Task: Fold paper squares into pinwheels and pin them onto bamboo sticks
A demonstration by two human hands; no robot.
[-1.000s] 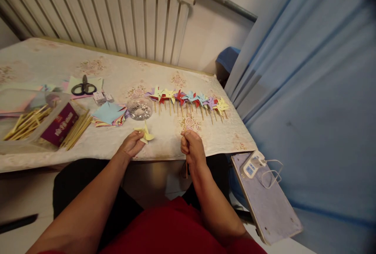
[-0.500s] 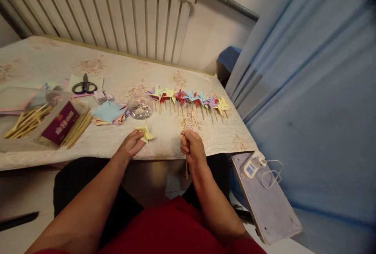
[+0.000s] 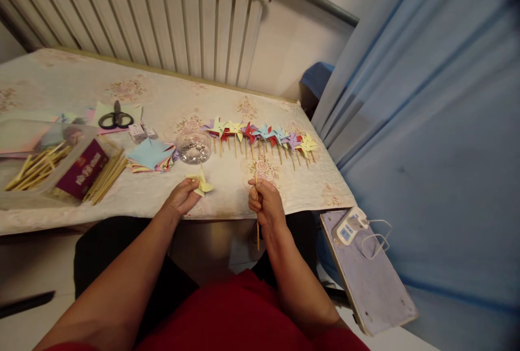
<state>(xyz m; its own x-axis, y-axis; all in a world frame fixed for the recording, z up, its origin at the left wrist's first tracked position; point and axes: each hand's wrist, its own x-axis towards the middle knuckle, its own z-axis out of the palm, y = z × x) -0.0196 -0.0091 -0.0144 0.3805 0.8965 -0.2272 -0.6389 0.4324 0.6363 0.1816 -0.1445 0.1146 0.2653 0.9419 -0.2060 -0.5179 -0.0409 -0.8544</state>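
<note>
Between the fingers of my left hand (image 3: 183, 196) is a yellow paper pinwheel head (image 3: 204, 184), held near the table's front edge. My right hand (image 3: 266, 199) is closed around a thin wooden stick (image 3: 258, 234), which points up and down, apart from the pinwheel head. Just beyond my left hand sits a round clear dish (image 3: 193, 149) of small shiny metal pieces, probably pins. Farther back lies a row of finished pinwheels (image 3: 266, 135) in yellow, red, blue and purple, on sticks.
At the left stand a clear plastic box (image 3: 81, 169) with wooden sticks (image 3: 38, 167) and a stack of cut coloured paper (image 3: 151, 155). Black scissors (image 3: 116, 118) lie on paper sheets beside small white boxes (image 3: 142, 132). A white power strip (image 3: 350, 226) rests on a side board at right.
Hardly anything differs. My right hand and the stick have shifted very slightly; both hands keep their hold.
</note>
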